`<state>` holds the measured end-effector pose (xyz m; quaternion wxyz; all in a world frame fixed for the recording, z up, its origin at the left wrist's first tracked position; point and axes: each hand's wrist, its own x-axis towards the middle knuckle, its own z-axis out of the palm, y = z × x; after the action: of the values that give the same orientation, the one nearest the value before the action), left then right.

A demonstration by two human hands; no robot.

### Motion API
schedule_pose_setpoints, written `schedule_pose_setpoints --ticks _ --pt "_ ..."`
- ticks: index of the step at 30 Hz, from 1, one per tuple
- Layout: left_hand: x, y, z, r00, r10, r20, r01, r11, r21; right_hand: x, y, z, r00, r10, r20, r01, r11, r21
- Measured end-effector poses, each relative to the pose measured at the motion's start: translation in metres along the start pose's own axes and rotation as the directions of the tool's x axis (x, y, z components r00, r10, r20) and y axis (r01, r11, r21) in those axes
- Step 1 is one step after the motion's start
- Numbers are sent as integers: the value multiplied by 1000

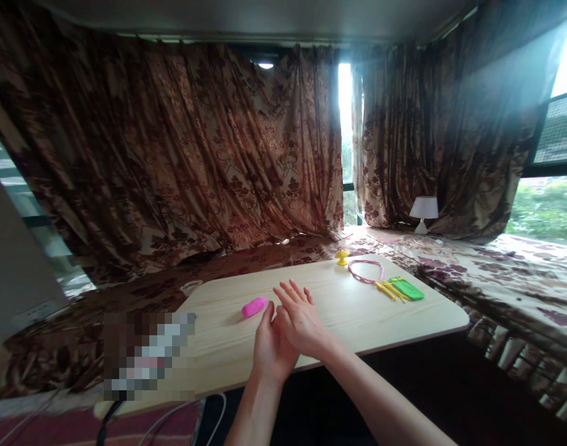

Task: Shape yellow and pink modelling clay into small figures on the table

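Note:
My left hand (271,349) is palm up over the table's near edge, its thumb pointing away from me. Across it lies my right hand (303,322), fingers stretched out and slightly apart. The two palms meet, and whatever may be between them is hidden. Most of the left fingers are covered by the right hand. Just beyond and left of them, a bright pink lump that looks like modelling clay (254,307) rests on the pale wooden table (223,347).
Toward the table's far right are a yellow mushroom-shaped piece (341,257), a pink twisted ring (349,270), yellow strips (385,291) and a green slab (411,289). A blurred-out object (148,359) occupies the left end. Beyond stand a white lamp (423,208) and patterned curtains (218,155).

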<state>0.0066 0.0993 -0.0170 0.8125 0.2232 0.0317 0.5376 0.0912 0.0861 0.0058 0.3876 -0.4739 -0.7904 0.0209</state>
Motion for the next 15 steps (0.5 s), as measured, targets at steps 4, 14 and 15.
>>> schedule_pose_setpoints --ticks 4,14,15 --pt "3 15 -15 992 88 -95 -79 993 89 -32 -17 3 987 -154 44 151 987 60" --pt "0 7 2 999 14 -53 -6 989 147 2 4 5 999 46 -25 -46 999 0" --pt "0 12 1 997 34 -67 -24 988 155 -6 4 5 1000 25 -10 -25 1000 1"
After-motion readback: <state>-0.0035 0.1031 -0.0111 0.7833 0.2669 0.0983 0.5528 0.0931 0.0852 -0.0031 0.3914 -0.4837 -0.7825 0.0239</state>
